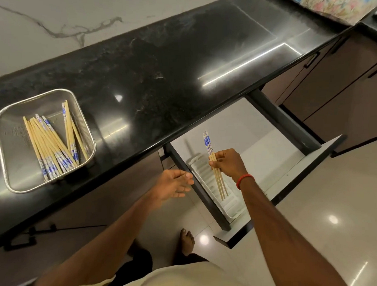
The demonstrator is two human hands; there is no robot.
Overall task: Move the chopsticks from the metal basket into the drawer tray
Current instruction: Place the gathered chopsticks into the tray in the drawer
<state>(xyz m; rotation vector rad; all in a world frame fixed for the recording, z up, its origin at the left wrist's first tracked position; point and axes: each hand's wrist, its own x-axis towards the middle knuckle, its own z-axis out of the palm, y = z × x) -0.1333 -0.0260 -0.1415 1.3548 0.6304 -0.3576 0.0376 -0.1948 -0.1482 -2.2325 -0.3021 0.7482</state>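
Right hand (pixel 228 163) is clamped on a small bundle of chopsticks (pixel 214 163), thumb and fingers pinching mid-shaft, blue-patterned ends pointing away toward the counter, bare tips toward the person. Bundle hangs over the white tray (pixel 230 206) at the left side of the open drawer (pixel 288 166), roughly in line with the tray's long axis; can't tell if the tips touch it yet. Left hand (pixel 174 183) is empty, fingers loose, hovering below the counter edge beside the drawer's left rail. Most chopsticks still sit in the metal basket (pixel 4 138) on the black counter (pixel 158 68), well apart from the drawer, so the task looks early. For this step: lower the bundle flat along the tray's length, let the near tips land first, then loosen the pinch low so nothing bounces or rolls crosswise. Keep patterned ends all one way. Left hand could start toward the basket.
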